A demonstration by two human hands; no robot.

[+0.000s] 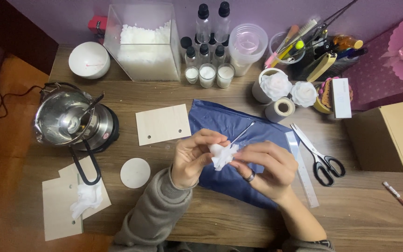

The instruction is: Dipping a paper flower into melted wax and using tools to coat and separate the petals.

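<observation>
My left hand (193,156) and my right hand (267,169) meet over a blue sheet (232,128) on the wooden table. Between their fingertips they hold a small white wax flower (222,155) with ruffled petals. My left fingers pinch its left side and my right fingers grip its right side. A thin metal tool (243,132) rises up and to the right from the flower; which hand holds it I cannot tell. A ring sits on one finger of my right hand.
A steel melting pot (68,121) on a black heater stands at the left. Scissors (320,156) and a clear ruler (302,170) lie right of the sheet. Wooden boards (163,123), a wooden disc (135,172), a clear wax box (143,42), bottles, candles (207,74) and a cardboard box (390,135) surround the work.
</observation>
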